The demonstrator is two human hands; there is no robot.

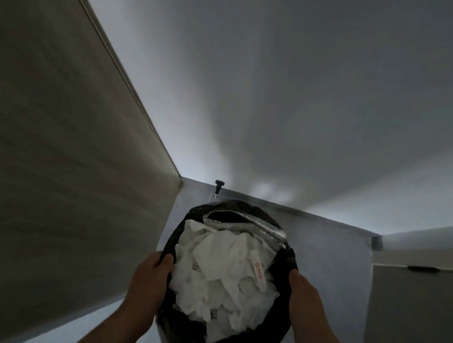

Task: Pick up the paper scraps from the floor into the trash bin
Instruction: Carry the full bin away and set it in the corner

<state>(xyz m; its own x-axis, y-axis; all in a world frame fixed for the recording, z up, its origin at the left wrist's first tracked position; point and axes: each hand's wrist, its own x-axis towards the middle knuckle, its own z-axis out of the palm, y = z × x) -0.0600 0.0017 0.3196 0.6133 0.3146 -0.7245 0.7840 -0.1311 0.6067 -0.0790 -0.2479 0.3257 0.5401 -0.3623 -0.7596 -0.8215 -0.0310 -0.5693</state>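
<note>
Both hands are on the trash bin (290, 257), which sits directly between them in the lower middle of the view, its mouth turned up towards you.

1. Grip. Your left hand (152, 278) is clamped on the left rim, thumb hooked over the edge of the black bag (175, 330) and touching the paper. Your right hand (307, 300) holds the right side, thumb at the rim. Its fingers run down the outer wall and are mostly hidden.

2. Task item. The paper scraps (222, 277) are inside the bin, heaped to the rim or slightly above it. A slip with red print (258, 271) lies on top towards the right. Whether any scrap remains on the floor cannot be told from this view.

3. Governing relation. The hands sit opposite each other across the mouth, neither nearer than the other. The bin's long axis runs away from you, down from the rim.

4. Judgement. The task appears near its end. Any tilt risks spilling the heap, so keep the rim level.

5. Surroundings. A door stop (219, 186) stands just beyond the bin, and a beige wall panel (54, 153) is on the left.
</note>
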